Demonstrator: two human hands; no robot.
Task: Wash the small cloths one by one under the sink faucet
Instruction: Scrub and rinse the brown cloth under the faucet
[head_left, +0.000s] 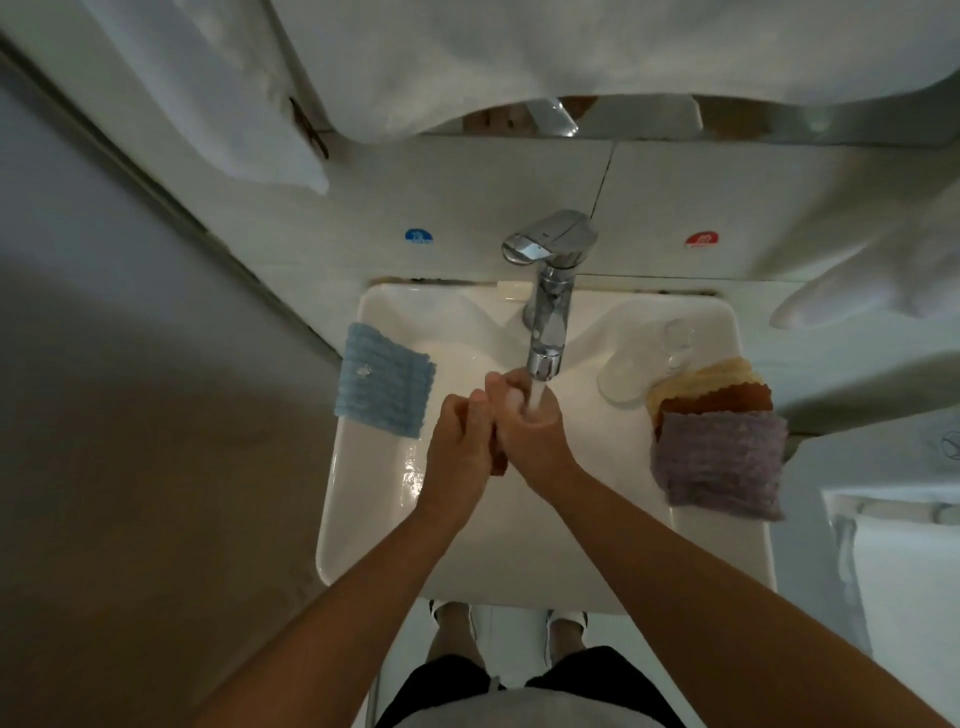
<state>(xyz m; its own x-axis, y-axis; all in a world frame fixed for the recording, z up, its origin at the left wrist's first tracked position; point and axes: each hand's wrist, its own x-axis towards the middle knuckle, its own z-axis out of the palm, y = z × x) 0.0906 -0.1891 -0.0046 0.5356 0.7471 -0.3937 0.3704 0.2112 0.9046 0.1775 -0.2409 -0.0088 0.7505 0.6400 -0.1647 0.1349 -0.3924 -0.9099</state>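
Note:
Water runs from the chrome faucet (546, 322) onto my right hand (530, 421), which grips a small orange-brown cloth (500, 462) over the white sink (363, 519). My left hand (460, 441) grips the same cloth from the left, pressed against the right hand. Most of the cloth is hidden between the hands; only a bit shows below them. A blue cloth (384, 387) hangs over the sink's left rim. On the right rim lie a purple cloth (719, 465), a brown cloth (717, 401) and a yellow cloth (711, 376), stacked and overlapping.
A clear glass (644, 358) lies on the sink's right rim beside the stacked cloths. White towels hang above on the left (218, 104) and at the right (883, 275). A wall stands close on the left. My feet show below the sink.

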